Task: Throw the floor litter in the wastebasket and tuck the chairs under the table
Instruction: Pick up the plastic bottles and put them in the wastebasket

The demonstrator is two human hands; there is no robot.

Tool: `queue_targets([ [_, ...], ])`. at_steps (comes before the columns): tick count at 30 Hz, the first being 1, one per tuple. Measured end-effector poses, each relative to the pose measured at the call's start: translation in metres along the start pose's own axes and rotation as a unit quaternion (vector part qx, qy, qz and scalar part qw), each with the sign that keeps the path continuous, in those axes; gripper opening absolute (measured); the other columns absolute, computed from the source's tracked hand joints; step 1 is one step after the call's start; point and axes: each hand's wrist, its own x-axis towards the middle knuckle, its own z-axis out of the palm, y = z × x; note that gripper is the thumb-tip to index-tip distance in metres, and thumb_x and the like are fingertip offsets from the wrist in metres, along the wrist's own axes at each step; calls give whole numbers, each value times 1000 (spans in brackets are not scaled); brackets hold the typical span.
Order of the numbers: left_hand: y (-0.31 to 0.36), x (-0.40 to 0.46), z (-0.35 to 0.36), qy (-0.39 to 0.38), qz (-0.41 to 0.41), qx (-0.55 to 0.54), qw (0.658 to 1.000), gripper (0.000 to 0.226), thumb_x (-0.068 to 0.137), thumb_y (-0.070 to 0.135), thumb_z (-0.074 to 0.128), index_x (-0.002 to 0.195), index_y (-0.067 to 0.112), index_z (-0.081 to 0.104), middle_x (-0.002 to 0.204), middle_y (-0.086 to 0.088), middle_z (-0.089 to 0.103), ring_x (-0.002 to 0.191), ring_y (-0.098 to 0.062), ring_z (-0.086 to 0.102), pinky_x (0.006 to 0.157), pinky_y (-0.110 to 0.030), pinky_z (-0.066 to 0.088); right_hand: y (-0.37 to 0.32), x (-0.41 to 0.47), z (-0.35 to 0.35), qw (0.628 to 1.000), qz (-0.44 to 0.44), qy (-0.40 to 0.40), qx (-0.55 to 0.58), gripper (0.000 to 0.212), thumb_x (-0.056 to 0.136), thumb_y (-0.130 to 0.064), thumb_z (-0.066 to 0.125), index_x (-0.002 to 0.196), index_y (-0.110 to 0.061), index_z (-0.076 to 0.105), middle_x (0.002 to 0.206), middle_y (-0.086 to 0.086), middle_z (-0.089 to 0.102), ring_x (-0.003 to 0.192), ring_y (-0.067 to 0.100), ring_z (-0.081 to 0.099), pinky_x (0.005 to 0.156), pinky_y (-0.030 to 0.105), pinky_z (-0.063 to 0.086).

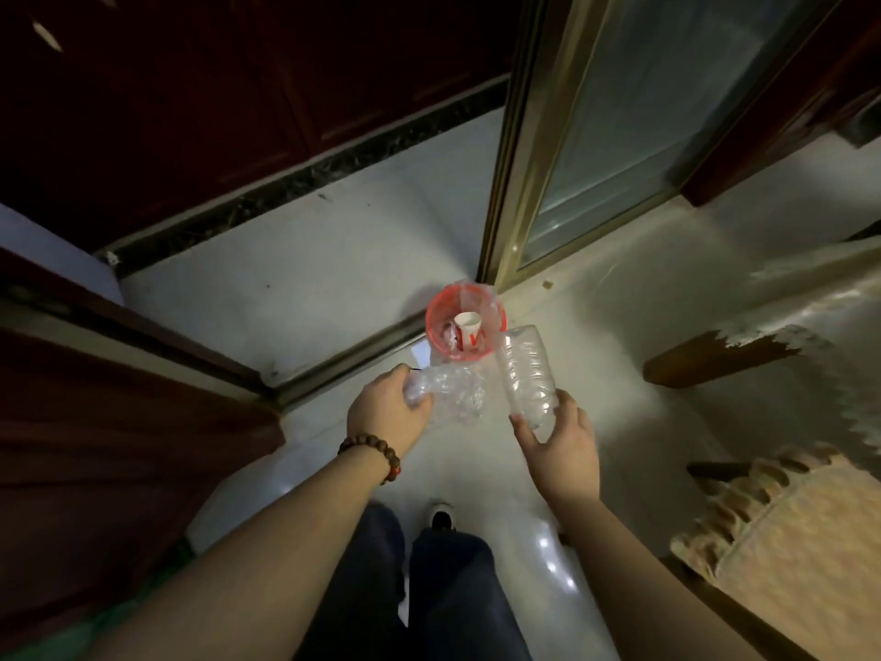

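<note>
Clear, seemingly crumpled bottle [528,374], right grip [558,441]

The glossy pale tiled floor [333,288] carries a small round red plastic wastebasket [465,322] at twelve o'clock, by the metal door-track corner; a dark shoe [442,517] stands at six o'clock.

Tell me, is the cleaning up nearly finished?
Partly. A paper cup already lies in the red wastebasket. The left hand holds a crumpled bottle, the right hand a clear bottle, both near the basket. Dropping them in remains; no chairs look tucked yet.
</note>
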Motion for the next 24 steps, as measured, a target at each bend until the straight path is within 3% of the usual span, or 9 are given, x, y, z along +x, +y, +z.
queue_targets([
  [3,-11,52,30,-48,-18,-17,999,17,80,31,62,70,28,49,61,10,52,56,-2,47,45,-19,29,7,35,21,999,39,12,8,62,83,-44,66,133,-14,43,123,11,54,108,29,53,85,36,45],
  [8,-35,158,101,-98,-80,-78,989,11,80,35,59,73,33,52,68,10,58,63,-14,59,54,-28,50,26,112,70,992,116,43,37,63,84,-42,66,134,-13,43,124,12,54,110,29,53,84,31,41],
  [14,-75,292,212,-118,-133,-97,979,11,79,29,61,90,28,61,81,4,62,74,-20,59,65,-29,48,58,218,145,980,163,104,53,55,82,-37,70,127,-15,48,115,8,57,106,27,54,82,30,38],
  [18,-98,358,280,-113,-157,-65,979,5,81,27,59,82,22,58,81,-3,62,74,-24,58,61,-28,42,80,267,198,978,179,104,34,54,80,-37,71,124,-14,50,111,5,59,102,24,55,82,29,37],
  [21,-118,393,320,-117,-156,-45,980,20,82,28,61,97,14,63,91,-8,64,76,-23,54,64,-30,43,95,292,235,978,187,88,25,58,79,-40,71,126,-15,50,113,5,60,105,23,56,85,29,39],
  [24,-132,410,343,-164,-182,-85,966,55,73,43,73,118,18,54,110,-4,62,96,-24,60,71,-30,48,105,309,263,979,193,69,14,62,78,-43,71,129,-15,48,117,7,59,108,24,55,88,31,41],
])
